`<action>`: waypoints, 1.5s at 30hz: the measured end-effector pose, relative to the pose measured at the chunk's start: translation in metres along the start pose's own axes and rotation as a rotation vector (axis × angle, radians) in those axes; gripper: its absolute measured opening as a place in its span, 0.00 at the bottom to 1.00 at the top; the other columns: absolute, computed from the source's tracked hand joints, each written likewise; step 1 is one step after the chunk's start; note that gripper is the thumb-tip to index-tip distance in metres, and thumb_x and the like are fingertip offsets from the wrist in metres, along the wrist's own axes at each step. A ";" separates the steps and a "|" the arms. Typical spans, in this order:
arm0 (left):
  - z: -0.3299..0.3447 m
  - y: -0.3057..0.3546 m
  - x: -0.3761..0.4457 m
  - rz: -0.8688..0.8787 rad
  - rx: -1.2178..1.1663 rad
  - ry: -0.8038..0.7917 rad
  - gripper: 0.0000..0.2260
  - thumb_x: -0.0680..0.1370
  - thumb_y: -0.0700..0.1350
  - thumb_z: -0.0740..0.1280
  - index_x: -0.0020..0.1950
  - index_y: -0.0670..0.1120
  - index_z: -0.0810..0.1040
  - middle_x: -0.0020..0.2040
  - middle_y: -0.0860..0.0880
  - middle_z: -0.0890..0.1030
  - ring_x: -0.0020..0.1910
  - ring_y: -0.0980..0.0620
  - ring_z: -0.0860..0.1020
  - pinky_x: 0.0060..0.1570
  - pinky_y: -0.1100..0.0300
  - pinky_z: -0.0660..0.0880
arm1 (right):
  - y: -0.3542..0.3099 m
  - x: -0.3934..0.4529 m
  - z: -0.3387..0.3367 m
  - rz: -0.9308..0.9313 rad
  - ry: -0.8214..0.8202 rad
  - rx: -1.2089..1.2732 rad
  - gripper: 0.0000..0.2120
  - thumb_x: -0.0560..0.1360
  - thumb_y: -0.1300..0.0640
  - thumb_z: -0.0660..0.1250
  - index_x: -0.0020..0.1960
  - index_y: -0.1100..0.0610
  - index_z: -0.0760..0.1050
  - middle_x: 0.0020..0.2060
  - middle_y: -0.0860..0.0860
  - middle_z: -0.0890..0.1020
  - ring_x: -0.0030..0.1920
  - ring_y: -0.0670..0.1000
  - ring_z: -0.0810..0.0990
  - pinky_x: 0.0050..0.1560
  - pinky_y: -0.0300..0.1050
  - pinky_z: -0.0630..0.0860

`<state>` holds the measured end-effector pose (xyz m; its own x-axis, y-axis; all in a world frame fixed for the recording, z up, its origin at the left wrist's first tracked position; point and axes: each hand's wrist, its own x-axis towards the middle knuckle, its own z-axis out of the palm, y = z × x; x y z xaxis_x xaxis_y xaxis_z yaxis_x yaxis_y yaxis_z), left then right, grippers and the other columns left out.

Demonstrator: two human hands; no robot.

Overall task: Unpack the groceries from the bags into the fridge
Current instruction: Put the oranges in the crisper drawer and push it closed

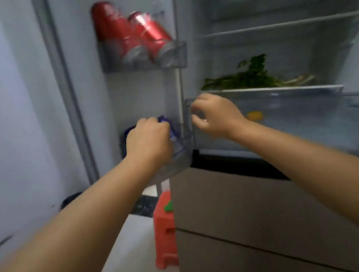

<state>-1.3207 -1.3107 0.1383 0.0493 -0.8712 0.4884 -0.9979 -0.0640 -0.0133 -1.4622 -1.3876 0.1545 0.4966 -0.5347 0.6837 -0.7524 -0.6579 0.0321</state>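
The fridge stands open in front of me. My left hand (149,137) is closed around a blue can (172,134) inside the lower door bin (181,158); another dark blue can (128,132) sits behind my hand. My right hand (213,117) hovers by the left front corner of the clear crisper drawer (309,123), fingers curled and apart, holding nothing. Two red cans (151,32) lean in the upper door bin (177,55). Leafy greens (248,76) lie on the shelf above the drawer. An orange item (254,115) shows blurred through the drawer.
Wire-edged upper shelves (273,25) fill the fridge's top right. Below the drawer is the brown lower fridge door (253,217). A red plastic stool (165,231) stands on the floor left of it. The fridge door's inner wall (11,112) takes up the left.
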 end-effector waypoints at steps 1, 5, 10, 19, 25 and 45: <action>0.000 -0.020 -0.020 -0.044 -0.010 0.003 0.13 0.77 0.43 0.60 0.60 0.42 0.76 0.60 0.41 0.76 0.61 0.40 0.72 0.54 0.51 0.72 | -0.023 -0.008 0.006 -0.035 0.045 0.072 0.16 0.72 0.54 0.59 0.49 0.65 0.79 0.48 0.63 0.80 0.49 0.62 0.80 0.45 0.50 0.75; 0.004 -0.104 -0.094 -0.271 -0.013 -0.075 0.14 0.78 0.44 0.60 0.62 0.42 0.75 0.61 0.41 0.75 0.62 0.41 0.72 0.54 0.51 0.72 | -0.121 -0.029 0.044 -0.198 0.064 0.303 0.19 0.67 0.53 0.55 0.41 0.65 0.79 0.40 0.62 0.82 0.40 0.62 0.81 0.39 0.48 0.77; 0.034 -0.200 -0.171 -0.543 0.064 -0.275 0.15 0.78 0.44 0.60 0.63 0.41 0.75 0.62 0.39 0.75 0.63 0.38 0.72 0.57 0.50 0.73 | -0.240 -0.024 0.126 -0.300 -0.116 0.442 0.14 0.68 0.59 0.61 0.45 0.67 0.79 0.48 0.64 0.80 0.48 0.64 0.79 0.45 0.53 0.78; 0.152 -0.399 -0.261 -0.935 0.078 -0.640 0.12 0.78 0.40 0.59 0.59 0.42 0.76 0.61 0.42 0.76 0.61 0.43 0.74 0.53 0.54 0.73 | -0.439 -0.012 0.336 -0.362 -0.518 0.575 0.14 0.75 0.59 0.61 0.57 0.65 0.76 0.54 0.60 0.74 0.54 0.59 0.73 0.47 0.48 0.71; 0.218 -0.529 -0.293 -1.330 -0.246 -0.656 0.17 0.79 0.48 0.59 0.64 0.43 0.73 0.64 0.41 0.76 0.62 0.42 0.76 0.57 0.54 0.73 | -0.529 0.016 0.465 -0.304 -0.906 0.585 0.16 0.77 0.58 0.59 0.62 0.62 0.73 0.60 0.58 0.73 0.59 0.57 0.73 0.55 0.46 0.71; 0.476 -0.914 -0.382 -1.381 -0.310 -0.922 0.14 0.79 0.43 0.59 0.62 0.44 0.76 0.62 0.43 0.78 0.62 0.43 0.75 0.59 0.53 0.73 | -0.789 -0.030 0.802 0.010 -1.463 0.290 0.16 0.75 0.61 0.61 0.61 0.63 0.75 0.57 0.61 0.79 0.59 0.60 0.76 0.57 0.45 0.72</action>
<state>-0.4068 -1.1511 -0.4512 0.7246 -0.2310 -0.6493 -0.1556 -0.9727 0.1724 -0.5366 -1.2782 -0.4754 0.6073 -0.4694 -0.6409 -0.7357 -0.6368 -0.2308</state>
